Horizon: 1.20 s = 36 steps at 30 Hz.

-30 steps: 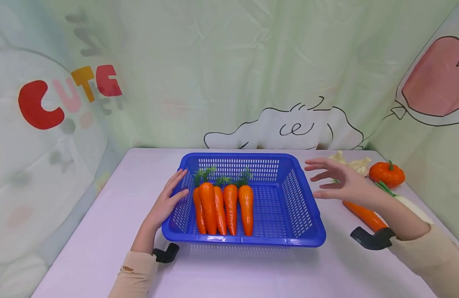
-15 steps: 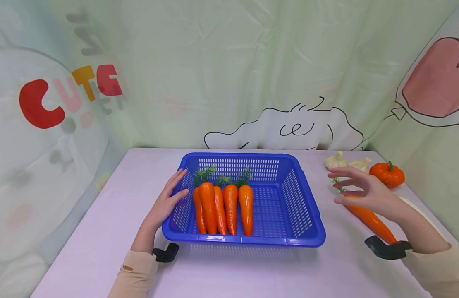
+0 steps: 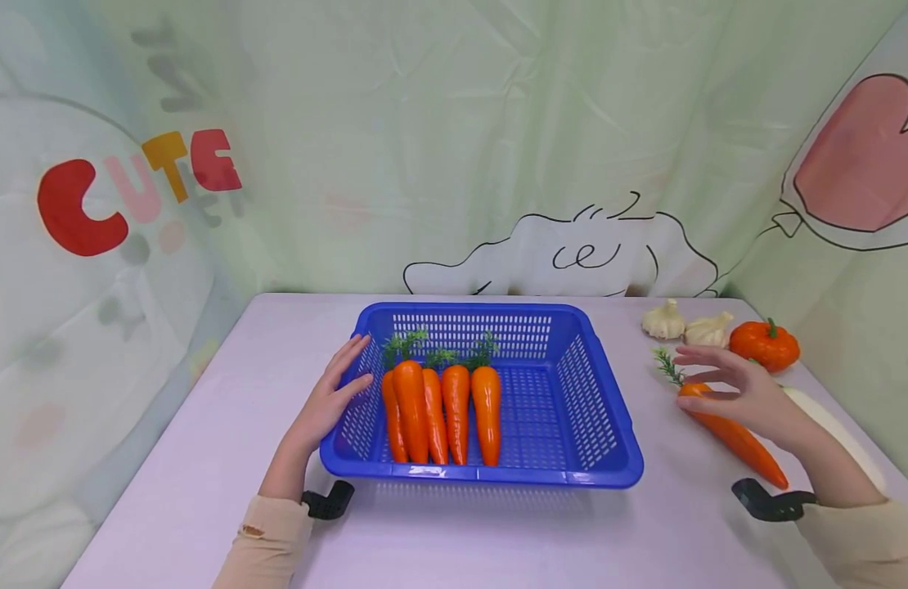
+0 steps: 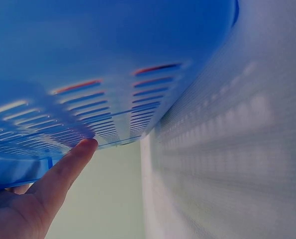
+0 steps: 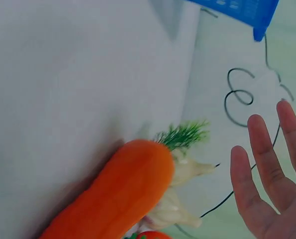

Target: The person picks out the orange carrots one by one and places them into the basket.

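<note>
In the head view my left hand (image 3: 325,411) lies along the left side of a blue perforated basket (image 3: 482,474), fingers mostly straight. The left wrist view shows one straight finger (image 4: 68,174) against the basket's outer wall. Several orange carrots (image 3: 456,413) with green tops lie side by side in the basket's left part. My right hand (image 3: 748,401) hovers over a single carrot (image 3: 748,451) on the table, fingers bent loosely and thumb apart from them. In the right wrist view a gap shows between the carrot (image 5: 118,191) and the hand (image 5: 272,184).
Two garlic bulbs (image 3: 663,320) and an orange pumpkin (image 3: 765,345) sit at the table's back right. A white radish-like vegetable (image 3: 837,433) lies partly hidden behind the right forearm. A printed curtain (image 3: 454,147) hangs behind the white table (image 3: 277,343).
My right hand has moved right and lower, from beside the basket's right rim to above the loose carrot. The left hand, the basket and its carrots stay in place.
</note>
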Available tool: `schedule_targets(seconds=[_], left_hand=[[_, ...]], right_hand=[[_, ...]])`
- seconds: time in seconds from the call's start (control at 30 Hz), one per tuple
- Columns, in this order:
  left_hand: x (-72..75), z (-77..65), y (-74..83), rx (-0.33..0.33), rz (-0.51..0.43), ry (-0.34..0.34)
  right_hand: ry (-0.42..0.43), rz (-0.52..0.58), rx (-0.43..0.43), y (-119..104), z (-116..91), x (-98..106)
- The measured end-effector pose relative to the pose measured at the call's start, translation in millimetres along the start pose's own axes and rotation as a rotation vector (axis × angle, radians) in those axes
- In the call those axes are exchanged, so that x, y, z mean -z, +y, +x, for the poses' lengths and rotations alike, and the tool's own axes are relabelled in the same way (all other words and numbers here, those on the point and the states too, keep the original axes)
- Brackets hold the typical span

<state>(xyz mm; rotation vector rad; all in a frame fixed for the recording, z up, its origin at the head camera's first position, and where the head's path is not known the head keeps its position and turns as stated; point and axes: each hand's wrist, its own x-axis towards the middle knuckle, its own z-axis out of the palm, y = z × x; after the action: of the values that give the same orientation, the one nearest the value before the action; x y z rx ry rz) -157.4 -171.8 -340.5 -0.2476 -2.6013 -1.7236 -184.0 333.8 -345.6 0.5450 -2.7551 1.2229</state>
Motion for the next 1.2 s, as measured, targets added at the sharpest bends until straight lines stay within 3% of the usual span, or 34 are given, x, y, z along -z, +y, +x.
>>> schedule_targets(seconds=[0.37, 0.6, 0.77, 1.2], left_hand=[[-0.1, 1.6, -2.2, 0.006, -0.003, -0.001], [0.8, 13.3, -32.1, -0.012, 0.0, 0.011], [0.1, 15.3, -39.9, -0.033, 0.007, 0.017], [0.6, 14.7, -39.7, -0.031, 0.01, 0.016]], right_hand=[[0.017, -0.018, -0.035, 33, -6, 6], [0.01, -0.023, -0.072, 45, -9, 8], [-0.036, -0.06, -0.129, 56, -13, 11], [-0.182, -0.096, -0.307, 72, -20, 10]])
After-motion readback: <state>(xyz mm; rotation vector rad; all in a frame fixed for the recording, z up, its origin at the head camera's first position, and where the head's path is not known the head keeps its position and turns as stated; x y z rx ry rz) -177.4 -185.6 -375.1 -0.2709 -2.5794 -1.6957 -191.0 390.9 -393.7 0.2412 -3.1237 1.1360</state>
